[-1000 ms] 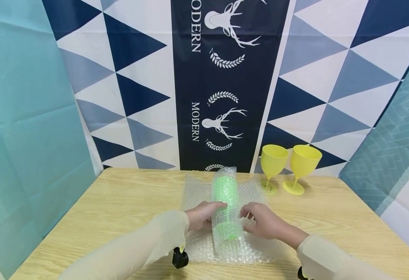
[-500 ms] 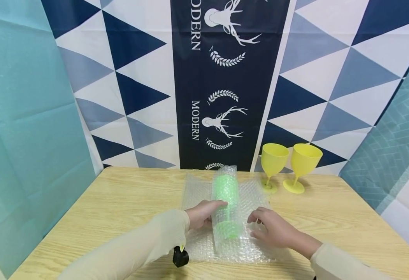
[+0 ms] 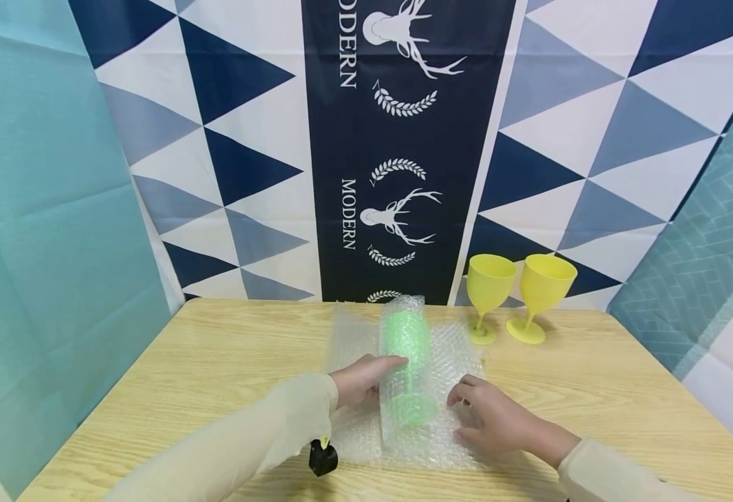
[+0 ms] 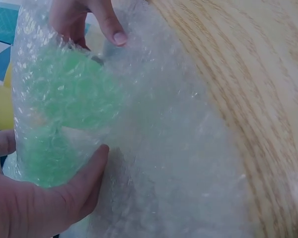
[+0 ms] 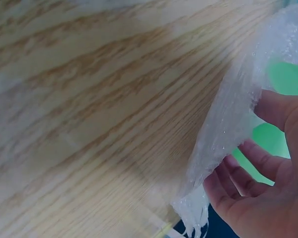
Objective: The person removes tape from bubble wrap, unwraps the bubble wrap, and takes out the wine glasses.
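A green goblet (image 3: pixel 409 341) lies on its side in bubble wrap (image 3: pixel 450 348), with its bowl away from me and its foot toward me. One layer of the clear wrap is folded over it. My left hand (image 3: pixel 363 380) grips the wrapped goblet from the left, its thumb on top; its other fingers are mostly hidden in the head view. On the right part of the sheet is my right hand (image 3: pixel 494 422), fingers loosely bent. The right wrist view shows its thumb (image 5: pixel 275 110) and fingertips spread apart against the wrap.
Two yellow goblets (image 3: pixel 490 282) (image 3: pixel 547 284) stand upright at the table's back right, behind the wrap. The wooden table (image 3: pixel 240 341) ends at a patterned cloth (image 3: pixel 259 174). A teal cloth (image 3: pixel 46 209) hangs on the left.
My right hand has moved right, away from the wrapped goblet. Inside the wrap, the green goblet has shifted slightly right. The left hand keeps its grip in nearly the same place.
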Demonstrator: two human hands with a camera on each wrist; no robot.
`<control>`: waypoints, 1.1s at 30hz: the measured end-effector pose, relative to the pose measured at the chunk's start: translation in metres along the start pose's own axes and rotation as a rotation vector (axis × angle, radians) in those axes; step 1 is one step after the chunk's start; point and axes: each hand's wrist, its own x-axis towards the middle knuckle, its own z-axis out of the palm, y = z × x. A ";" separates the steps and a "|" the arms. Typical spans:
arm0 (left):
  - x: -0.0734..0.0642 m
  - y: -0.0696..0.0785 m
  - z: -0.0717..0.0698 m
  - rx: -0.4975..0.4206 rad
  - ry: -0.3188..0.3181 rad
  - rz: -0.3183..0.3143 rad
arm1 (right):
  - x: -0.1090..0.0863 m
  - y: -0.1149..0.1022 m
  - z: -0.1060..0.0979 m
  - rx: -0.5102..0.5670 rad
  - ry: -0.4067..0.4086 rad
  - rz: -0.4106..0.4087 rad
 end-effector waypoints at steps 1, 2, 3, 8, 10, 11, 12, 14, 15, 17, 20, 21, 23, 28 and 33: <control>-0.001 0.001 0.000 0.012 0.012 -0.004 | 0.000 0.000 0.000 -0.005 0.000 -0.001; -0.003 0.003 0.000 0.028 0.032 -0.001 | 0.000 0.000 0.000 -0.009 0.000 0.000; -0.005 0.004 -0.001 0.050 0.055 -0.002 | 0.000 0.000 0.000 -0.013 -0.002 0.000; -0.014 0.013 -0.001 0.176 0.198 0.016 | 0.001 0.000 0.000 -0.024 -0.009 0.003; -0.016 0.017 -0.001 0.218 0.231 0.039 | 0.001 0.000 0.000 -0.032 -0.004 0.001; -0.017 0.019 0.000 0.242 0.248 0.059 | 0.001 0.000 0.000 -0.034 0.001 -0.001; -0.018 0.022 0.001 0.276 0.267 0.086 | 0.001 0.000 0.000 -0.037 0.009 -0.008; -0.018 0.029 0.004 0.351 0.301 0.156 | 0.000 0.001 0.001 -0.047 0.028 -0.024; -0.018 0.031 0.006 0.402 0.314 0.196 | 0.000 0.001 0.001 -0.051 0.040 -0.034; -0.018 0.036 0.011 0.536 0.347 0.287 | 0.000 0.001 0.002 -0.058 0.058 -0.052; -0.018 0.040 0.018 0.777 0.365 0.439 | -0.001 0.002 0.003 -0.062 0.064 -0.062; -0.018 0.040 0.020 0.859 0.362 0.492 | -0.001 0.002 0.003 -0.063 0.063 -0.062; -0.019 0.039 0.023 1.001 0.357 0.588 | -0.001 0.002 0.003 -0.058 0.056 -0.059; -0.016 0.031 0.025 1.217 0.364 0.733 | -0.002 0.002 0.003 -0.061 0.057 -0.061; -0.015 0.025 0.020 1.317 0.355 0.806 | -0.003 0.002 0.003 -0.073 0.067 -0.062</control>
